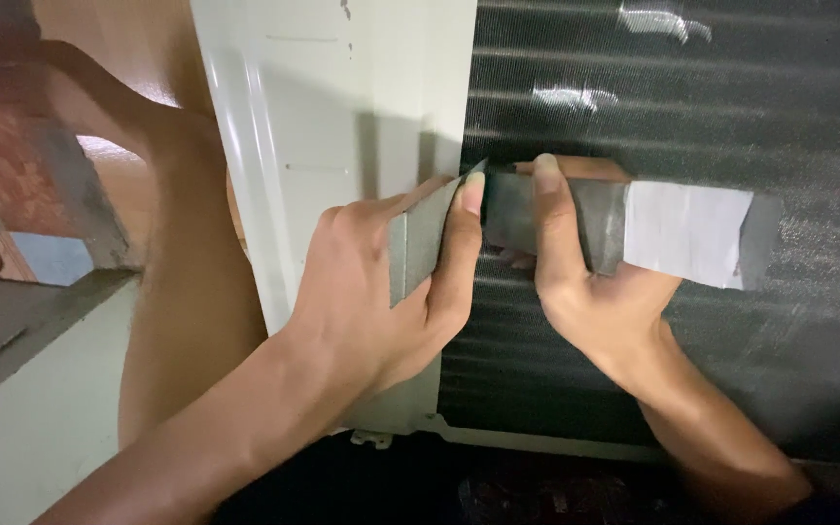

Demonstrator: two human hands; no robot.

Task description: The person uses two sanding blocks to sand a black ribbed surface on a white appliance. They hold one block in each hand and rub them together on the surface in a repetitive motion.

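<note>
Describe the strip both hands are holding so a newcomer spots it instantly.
Start at the white metal casing beside the dark finned coil. Across their seam, the left hand and right hand pinch a flat grey strip. It alone carries a white paper patch near its right end.

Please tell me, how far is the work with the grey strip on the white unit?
Done: nothing looks fixed yet. In hand: the left hand and right hand both grip the grey strip, bent where the white panel meets the dark finned coil. Left: the strip's end with a white patch sticks out loose.
</note>
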